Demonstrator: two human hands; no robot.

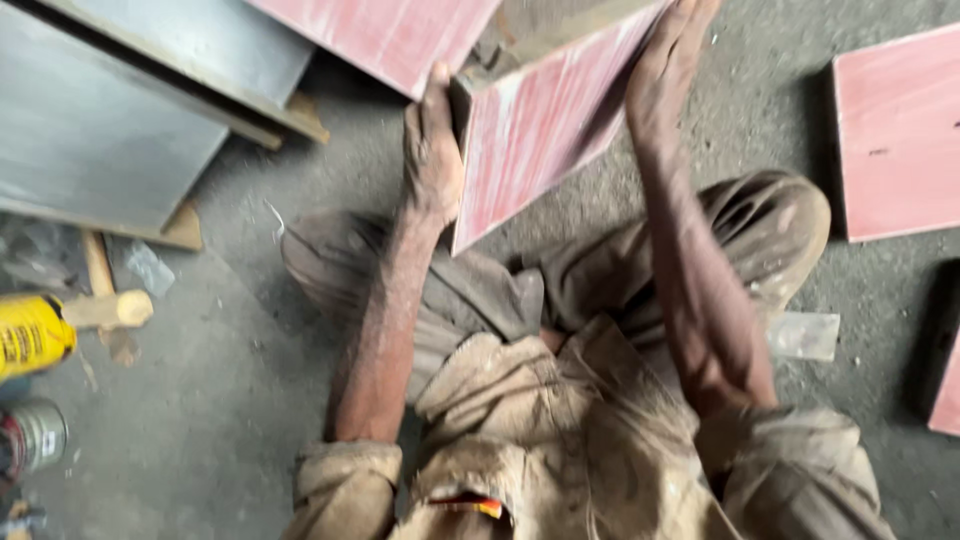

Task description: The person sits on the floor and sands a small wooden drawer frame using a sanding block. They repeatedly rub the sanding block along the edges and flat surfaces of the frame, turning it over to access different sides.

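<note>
Hands come first in what I see from the head camera: both of them hold one red board [540, 140] in front of the seated person, above the knees. My left hand [432, 150] is closed on the board's left edge, the thumb on the near side and the fingers wrapped behind it. My right hand [668, 70] lies flat and stretched along the board's right edge, pressing it from the side; its fingertips go out of the picture at the top, so I cannot tell if they curl over the edge. The board is tilted, with its lower corner pointing toward the lap. Its face is red-pink with pale worn streaks.

Behind the board, at the top, another red panel [385, 35] lies on the concrete floor [220, 420]. On the right, well apart from the hands, a third red panel [895, 135] lies flat on the floor, and the corner of one more red piece [948, 390] shows at the right border. On the left, grey sheets [100, 120] rest on wooden strips [110, 300]. Near the left border I see a yellow can [30, 335] and, below it, a metal tin [35, 435]. A small clear plastic piece [805, 335] lies just beside the right knee. The picture is somewhat blurred.
</note>
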